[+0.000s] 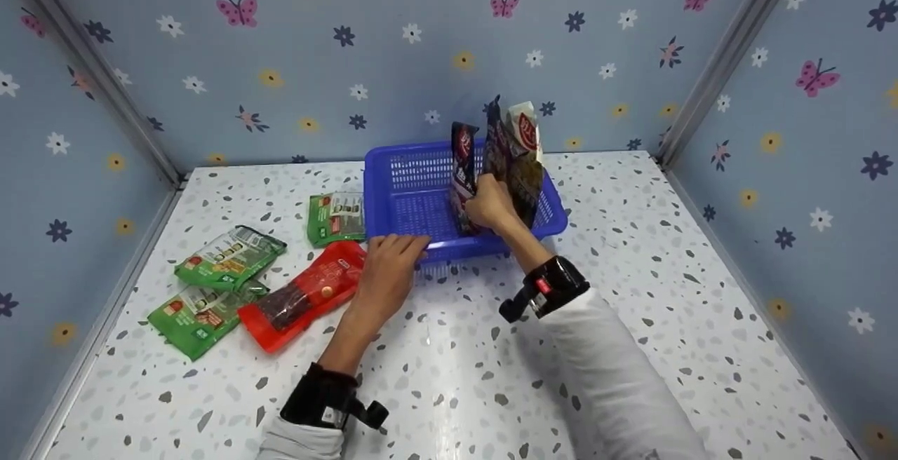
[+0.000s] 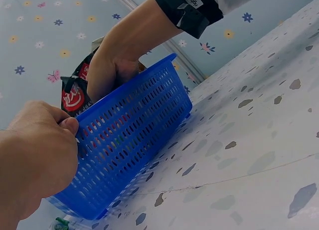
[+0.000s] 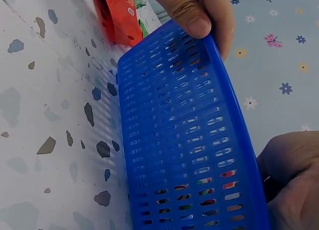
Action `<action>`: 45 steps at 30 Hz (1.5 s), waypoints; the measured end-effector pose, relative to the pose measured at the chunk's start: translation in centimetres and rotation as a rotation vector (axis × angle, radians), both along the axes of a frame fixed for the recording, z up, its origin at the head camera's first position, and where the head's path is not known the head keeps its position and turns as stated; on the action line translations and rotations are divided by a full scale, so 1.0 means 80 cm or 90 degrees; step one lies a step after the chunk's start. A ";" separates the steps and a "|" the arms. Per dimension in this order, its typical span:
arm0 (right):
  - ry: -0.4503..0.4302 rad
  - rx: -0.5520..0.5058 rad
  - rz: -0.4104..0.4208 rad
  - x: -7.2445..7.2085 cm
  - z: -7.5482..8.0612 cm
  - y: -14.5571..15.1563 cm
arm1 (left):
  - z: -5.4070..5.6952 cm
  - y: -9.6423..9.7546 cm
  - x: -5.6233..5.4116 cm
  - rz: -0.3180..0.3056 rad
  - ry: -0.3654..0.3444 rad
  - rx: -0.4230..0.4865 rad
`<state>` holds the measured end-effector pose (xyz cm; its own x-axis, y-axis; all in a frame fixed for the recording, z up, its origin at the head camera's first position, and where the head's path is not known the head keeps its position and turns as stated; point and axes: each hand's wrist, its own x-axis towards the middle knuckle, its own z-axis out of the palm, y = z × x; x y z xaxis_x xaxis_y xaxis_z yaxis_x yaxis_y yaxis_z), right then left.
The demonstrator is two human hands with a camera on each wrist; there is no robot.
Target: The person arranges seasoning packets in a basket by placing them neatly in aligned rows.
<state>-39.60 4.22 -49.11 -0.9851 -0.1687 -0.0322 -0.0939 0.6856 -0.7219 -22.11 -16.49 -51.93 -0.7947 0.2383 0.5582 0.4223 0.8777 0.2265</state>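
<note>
Blue, slotted basket (image 2: 134, 135): left hand (image 1: 390, 267) curls its fingers round the rim (image 3: 244, 135); right hand's (image 1: 493, 202) grip (fingers hidden among dark bags (image 1: 497, 144)) I cannot tell.

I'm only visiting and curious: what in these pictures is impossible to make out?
- Head view: whether the right hand grips a packet; its fingers disappear among the dark packets.
- Head view: the fine print on the green packets, too small to read.
- Left wrist view: the dark packets' lower parts, mostly hidden behind the blue basket.
- Right wrist view: the red packet's far end, cut off by the top edge.
</note>
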 end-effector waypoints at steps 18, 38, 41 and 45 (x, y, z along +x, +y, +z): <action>0.062 0.095 0.023 -0.011 -0.022 0.004 | -0.006 -0.001 -0.001 -0.006 0.034 0.009; 0.018 0.144 0.015 -0.007 -0.019 0.002 | -0.004 0.000 -0.002 -0.009 0.019 0.012; 0.019 0.149 0.019 -0.009 -0.020 0.002 | -0.004 -0.001 -0.003 -0.009 0.024 0.010; 0.011 0.150 0.022 -0.009 -0.021 0.000 | -0.005 -0.002 -0.003 -0.006 0.036 -0.002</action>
<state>-40.34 4.23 -50.82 -0.9796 -0.1927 -0.0573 -0.1319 0.8311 -0.5402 -22.37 -16.65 -52.35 -0.7595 0.2471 0.6018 0.4421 0.8747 0.1988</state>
